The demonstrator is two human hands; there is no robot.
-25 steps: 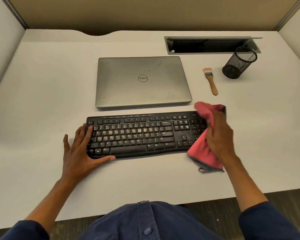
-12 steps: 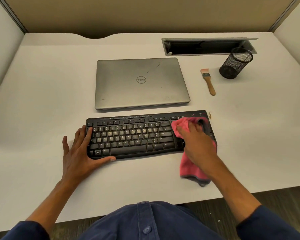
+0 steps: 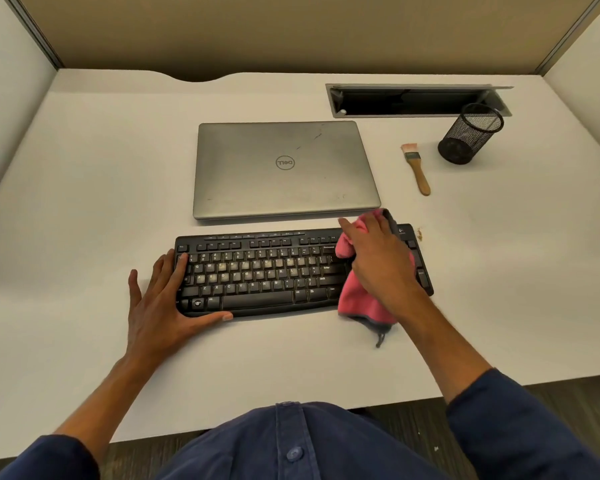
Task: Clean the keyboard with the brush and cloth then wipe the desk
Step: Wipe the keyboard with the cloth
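A black keyboard lies on the white desk in front of me. My left hand rests flat on its left end, thumb along the front edge. My right hand grips a pink cloth and presses it on the keyboard's right part, fingers reaching the top edge; the cloth's tail hangs onto the desk. A wooden-handled brush lies untouched at the back right. A few brown crumbs sit by the keyboard's right corner.
A shut silver laptop lies just behind the keyboard. A black mesh pen cup stands at the back right beside an open cable hatch. Partition walls enclose the desk on three sides.
My right hand swept the cloth from the keyboard's right end leftward over the keys, then up toward the top edge. The left hand stayed put.
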